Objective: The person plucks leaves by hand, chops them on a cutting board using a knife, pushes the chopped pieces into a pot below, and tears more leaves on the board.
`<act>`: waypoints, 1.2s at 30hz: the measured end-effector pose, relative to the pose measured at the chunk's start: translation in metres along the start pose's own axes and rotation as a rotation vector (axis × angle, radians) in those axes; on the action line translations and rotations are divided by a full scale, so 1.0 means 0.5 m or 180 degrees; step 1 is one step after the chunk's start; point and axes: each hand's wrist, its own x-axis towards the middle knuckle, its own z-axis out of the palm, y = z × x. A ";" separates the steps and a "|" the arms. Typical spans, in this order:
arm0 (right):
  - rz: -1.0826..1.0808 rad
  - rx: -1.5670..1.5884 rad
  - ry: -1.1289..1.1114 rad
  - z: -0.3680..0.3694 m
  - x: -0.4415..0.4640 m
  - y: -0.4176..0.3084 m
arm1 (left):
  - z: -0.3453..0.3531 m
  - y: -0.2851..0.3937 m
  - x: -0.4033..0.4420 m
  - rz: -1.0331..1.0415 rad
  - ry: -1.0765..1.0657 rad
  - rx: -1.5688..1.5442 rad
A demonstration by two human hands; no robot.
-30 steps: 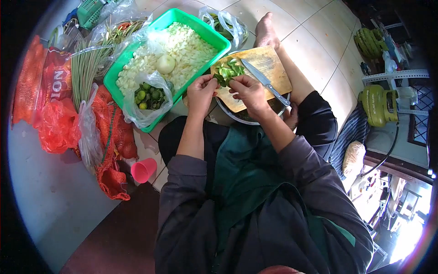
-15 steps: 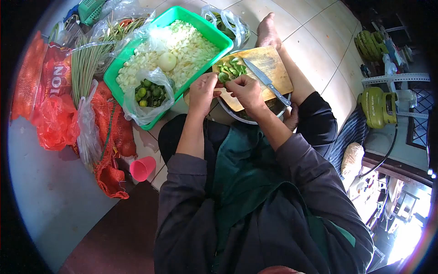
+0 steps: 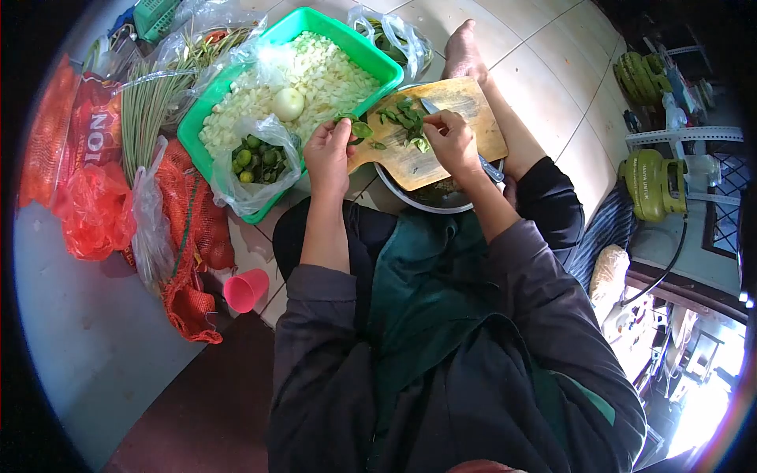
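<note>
My left hand (image 3: 327,154) is closed on some green leaves (image 3: 360,128), pinched between thumb and fingers beside the handle of the wooden cutting board (image 3: 430,169). Over the board's right half is my right hand (image 3: 453,142), its fingers drawn together in a pinch; what they hold, if anything, is too small to make out. A loose pile of green leaves (image 3: 406,118) lies on the board between the hands. The knife (image 3: 492,170) rests across the board, mostly hidden behind my right hand. Under the board stands a round metal pot (image 3: 430,206) with dark contents.
A green tray (image 3: 386,63) holds chopped white pieces, a peeled onion (image 3: 288,103) and a plastic bag of limes (image 3: 256,162). Red net sacks (image 3: 189,229) and a pink cup (image 3: 246,290) are at left. A bare foot (image 3: 464,55) rests beyond the board; a gas cylinder (image 3: 648,185) stands right.
My hands, close together over a leaf before, have moved apart. The left went left with leaves in it; the right went right over the knife. The leaves on the board look rearranged.
</note>
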 end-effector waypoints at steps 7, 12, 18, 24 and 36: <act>-0.0436 -0.0934 -0.0560 -0.012 -0.040 0.023 | 0.004 0.000 -0.004 0.0008 -0.0038 0.0144; -0.0530 -0.1377 -0.0336 -0.001 -0.047 0.031 | 0.007 -0.003 -0.006 0.0018 -0.0169 0.0315; -0.0357 -0.1202 -0.0293 -0.004 -0.035 0.036 | -0.003 -0.024 0.000 0.0003 -0.0570 0.0536; 0.0192 -0.0120 -0.0106 -0.027 -0.031 -0.018 | 0.008 -0.026 -0.008 -0.0006 -0.0723 0.0811; 0.0608 0.1067 -0.0839 0.022 -0.028 -0.068 | 0.012 -0.028 -0.016 -0.0213 -0.1082 0.1049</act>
